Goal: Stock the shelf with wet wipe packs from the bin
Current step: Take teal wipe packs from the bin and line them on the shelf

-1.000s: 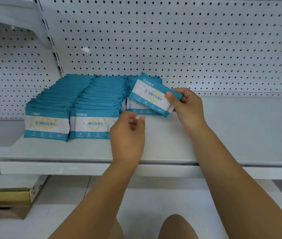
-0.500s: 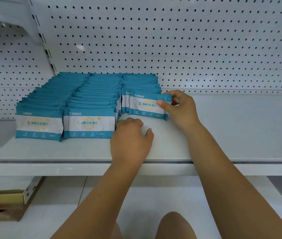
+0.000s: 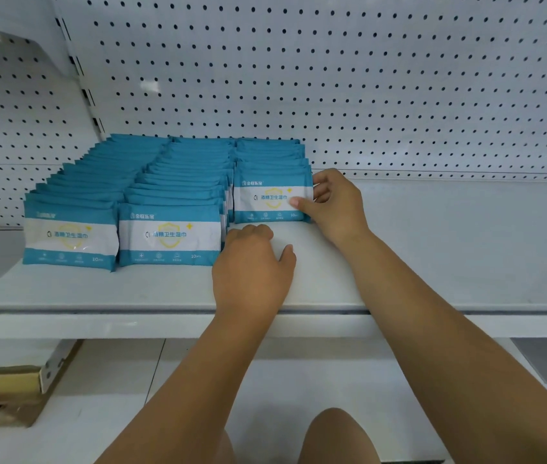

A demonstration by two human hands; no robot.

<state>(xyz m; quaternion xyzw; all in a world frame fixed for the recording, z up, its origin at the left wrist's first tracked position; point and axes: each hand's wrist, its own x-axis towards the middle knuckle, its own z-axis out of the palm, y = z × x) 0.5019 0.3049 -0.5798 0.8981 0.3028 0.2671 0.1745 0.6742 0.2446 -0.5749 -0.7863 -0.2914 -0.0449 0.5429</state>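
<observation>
While right hand [image 3: 335, 209] pinches front pack [image 3: 272, 199], left hand [image 3: 252, 272] rests curled, seemingly empty, fingertips hidden.

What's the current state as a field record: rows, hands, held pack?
pack rows: three, side by side; rightmost shortest
right hand: pinches teal-and-white plastic wet wipe pack, upright at rightmost row's front
left hand: fingers curled, rests on white metal shelf, holds nothing
backing: white perforated metal panel
</observation>
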